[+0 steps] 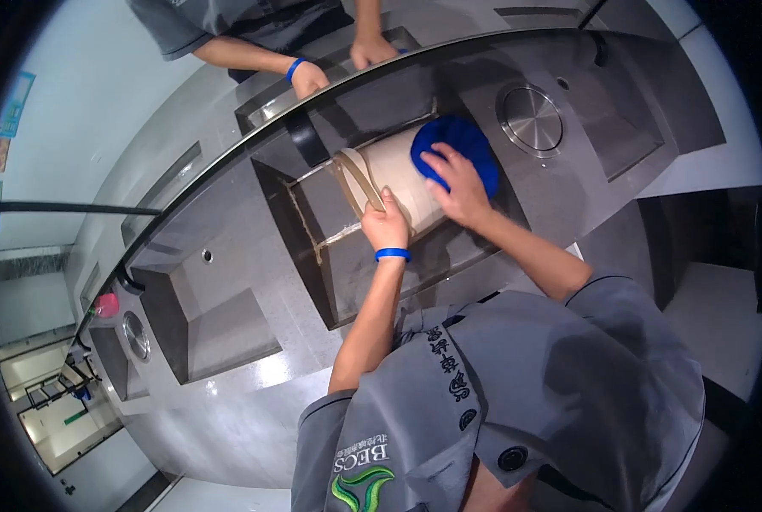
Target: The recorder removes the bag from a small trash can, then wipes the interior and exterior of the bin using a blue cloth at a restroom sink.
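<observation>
A beige cylindrical bin lies on its side in the grey stone sink basin, its tan rim facing left. My left hand, with a blue band at the wrist, grips the rim, thumb lying along it. Over the right end of the bin spreads a bunched blue cloth. My right hand presses on this cloth with curved fingers. What lies under the cloth and palm is hidden.
A dark faucet projects over the basin near the mirror. To the right is a round steel lid set in the counter; another basin lies left. A pink object stands farther along.
</observation>
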{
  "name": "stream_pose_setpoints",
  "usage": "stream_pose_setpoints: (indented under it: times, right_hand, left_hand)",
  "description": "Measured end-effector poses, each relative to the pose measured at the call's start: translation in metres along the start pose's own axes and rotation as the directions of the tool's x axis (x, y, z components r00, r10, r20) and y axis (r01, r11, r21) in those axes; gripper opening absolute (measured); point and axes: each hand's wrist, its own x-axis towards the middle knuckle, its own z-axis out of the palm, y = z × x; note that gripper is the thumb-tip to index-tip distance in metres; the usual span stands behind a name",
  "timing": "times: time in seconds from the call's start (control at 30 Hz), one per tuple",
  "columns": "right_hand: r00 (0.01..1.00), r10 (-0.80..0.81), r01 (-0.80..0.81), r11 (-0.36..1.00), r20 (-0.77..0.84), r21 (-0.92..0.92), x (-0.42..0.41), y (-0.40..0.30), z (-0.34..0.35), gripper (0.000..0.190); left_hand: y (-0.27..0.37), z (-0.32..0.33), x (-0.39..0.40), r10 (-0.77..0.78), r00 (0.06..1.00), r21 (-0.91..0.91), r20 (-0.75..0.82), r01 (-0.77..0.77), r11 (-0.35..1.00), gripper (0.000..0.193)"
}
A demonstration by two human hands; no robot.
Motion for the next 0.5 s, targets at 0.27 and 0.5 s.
stream_pose_setpoints:
  times: [0.27,0.5]
  right_hand:
    - [0.965,-0.160,0.171,0.985,0.209,-0.033,0.024,0.047,0.008,0.041]
    - [0.971,0.215,-0.202,0.972,0.106,-0.120,0.066,0.102,0.018,0.036]
  left_hand:
    - [-0.013,0.016,0.006,0.026,0.999,-0.157,0.046,-0.018,0.987,0.041]
    - [-0.005,0.017,-0.007,-0.003,0.999,-0.094,0.047,0.007,0.996,0.036]
